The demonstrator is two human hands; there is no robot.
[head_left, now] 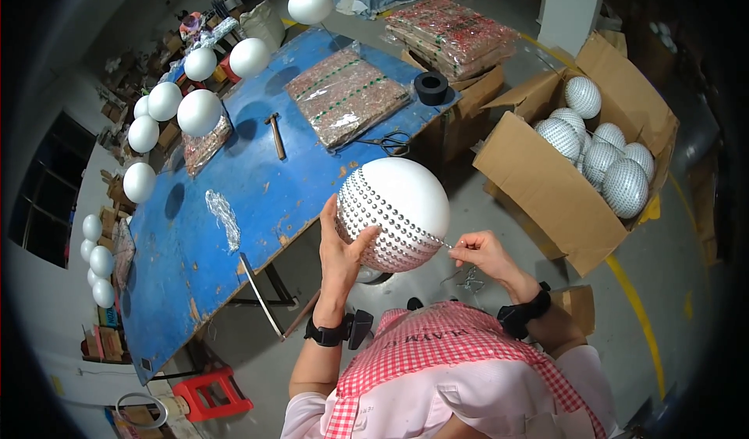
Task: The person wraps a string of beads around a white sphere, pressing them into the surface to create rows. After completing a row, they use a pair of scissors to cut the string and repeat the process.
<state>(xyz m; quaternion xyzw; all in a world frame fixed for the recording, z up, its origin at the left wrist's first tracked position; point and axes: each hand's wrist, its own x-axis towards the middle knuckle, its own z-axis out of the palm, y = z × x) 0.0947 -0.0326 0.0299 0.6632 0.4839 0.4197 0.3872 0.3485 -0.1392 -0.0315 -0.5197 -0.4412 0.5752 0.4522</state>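
My left hand (343,248) is wrapped round the near left side of a large white ball (413,193), its thumb pressing on the beads. Rows of silver bead string (374,224) circle the ball's lower and left part, while its upper right is bare white. At the ball's right, my right hand (488,256) pinches the bead string, which runs taut from the ball's surface to the fingertips. A loose tangle of thin bead string (470,281) hangs below that hand. The ball's underside is hidden.
A blue table (257,182) holds a hammer (275,136), scissors (386,143), black tape (431,88), a silver bead bundle (224,219) and a wrapped package (347,96). White balls (200,113) stand along its far left. Bead-covered balls (624,188) fill a cardboard box (538,205) at right.
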